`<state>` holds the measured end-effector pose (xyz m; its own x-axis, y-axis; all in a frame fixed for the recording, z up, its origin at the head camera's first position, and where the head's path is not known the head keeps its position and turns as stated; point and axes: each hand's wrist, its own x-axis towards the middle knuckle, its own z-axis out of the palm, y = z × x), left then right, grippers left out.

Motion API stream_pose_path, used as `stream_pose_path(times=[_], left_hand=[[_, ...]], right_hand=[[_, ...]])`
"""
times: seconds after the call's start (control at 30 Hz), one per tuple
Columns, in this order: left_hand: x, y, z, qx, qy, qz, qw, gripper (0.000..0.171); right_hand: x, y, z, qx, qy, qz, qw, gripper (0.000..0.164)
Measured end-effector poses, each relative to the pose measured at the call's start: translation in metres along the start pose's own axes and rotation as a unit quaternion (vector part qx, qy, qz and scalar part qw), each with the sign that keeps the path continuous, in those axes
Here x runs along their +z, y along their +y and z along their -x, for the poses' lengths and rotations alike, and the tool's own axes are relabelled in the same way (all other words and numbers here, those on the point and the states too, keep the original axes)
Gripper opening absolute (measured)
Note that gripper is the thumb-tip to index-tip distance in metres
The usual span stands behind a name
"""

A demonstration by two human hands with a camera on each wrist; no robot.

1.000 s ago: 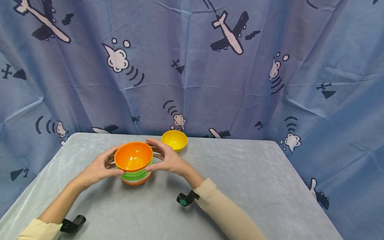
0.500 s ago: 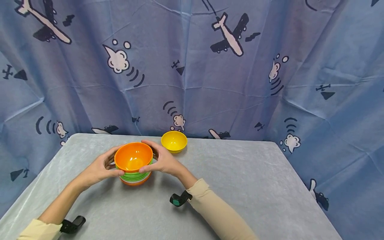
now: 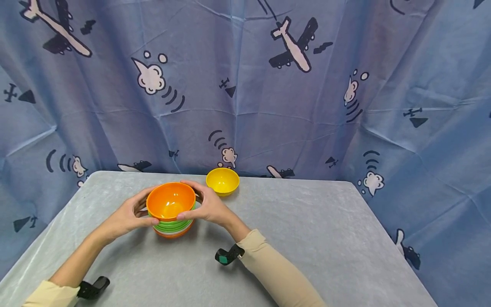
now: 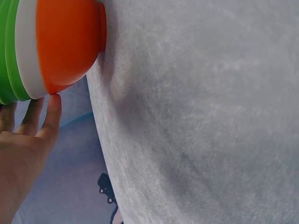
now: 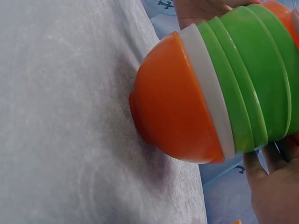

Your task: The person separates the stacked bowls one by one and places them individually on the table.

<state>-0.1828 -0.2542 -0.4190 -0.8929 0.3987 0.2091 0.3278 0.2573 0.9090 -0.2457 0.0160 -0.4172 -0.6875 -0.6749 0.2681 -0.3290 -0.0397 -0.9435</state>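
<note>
A stack of bowls stands upright at the left of the table in the head view. An orange bowl [image 3: 171, 201] tops it, with several green bowls [image 5: 254, 77] beneath. Lower come a white bowl [image 5: 207, 84] and another orange bowl [image 5: 173, 100], whose foot appears to rest on the cloth. From the left, my left hand [image 3: 128, 215] holds the stack, thumb in front and fingers behind. My right hand [image 3: 211, 207] grips the opposite side, thumb on the front below the top rim. Its fingers partly hide behind the bowls.
Behind and right of the stack, a yellow bowl [image 3: 222, 181] sits near the table's back edge. A pale grey cloth covers the table [image 3: 307, 238]. A blue curtain [image 3: 245, 85] with airplane prints hangs right behind it.
My right hand has moved left and closed in against the stack, its thumb sliding further across the front. My left hand and the bowls look still.
</note>
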Motion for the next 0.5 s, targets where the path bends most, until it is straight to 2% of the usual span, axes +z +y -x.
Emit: stream_pose_path(times=[0.5], left_hand=[[0.0001,0.0007,-0.0009,-0.016,0.002,-0.016,0.9997,0.078]], right_hand=[[-0.0028,-0.0037,-0.0014,-0.023,0.003,0.010,1.000,0.078]])
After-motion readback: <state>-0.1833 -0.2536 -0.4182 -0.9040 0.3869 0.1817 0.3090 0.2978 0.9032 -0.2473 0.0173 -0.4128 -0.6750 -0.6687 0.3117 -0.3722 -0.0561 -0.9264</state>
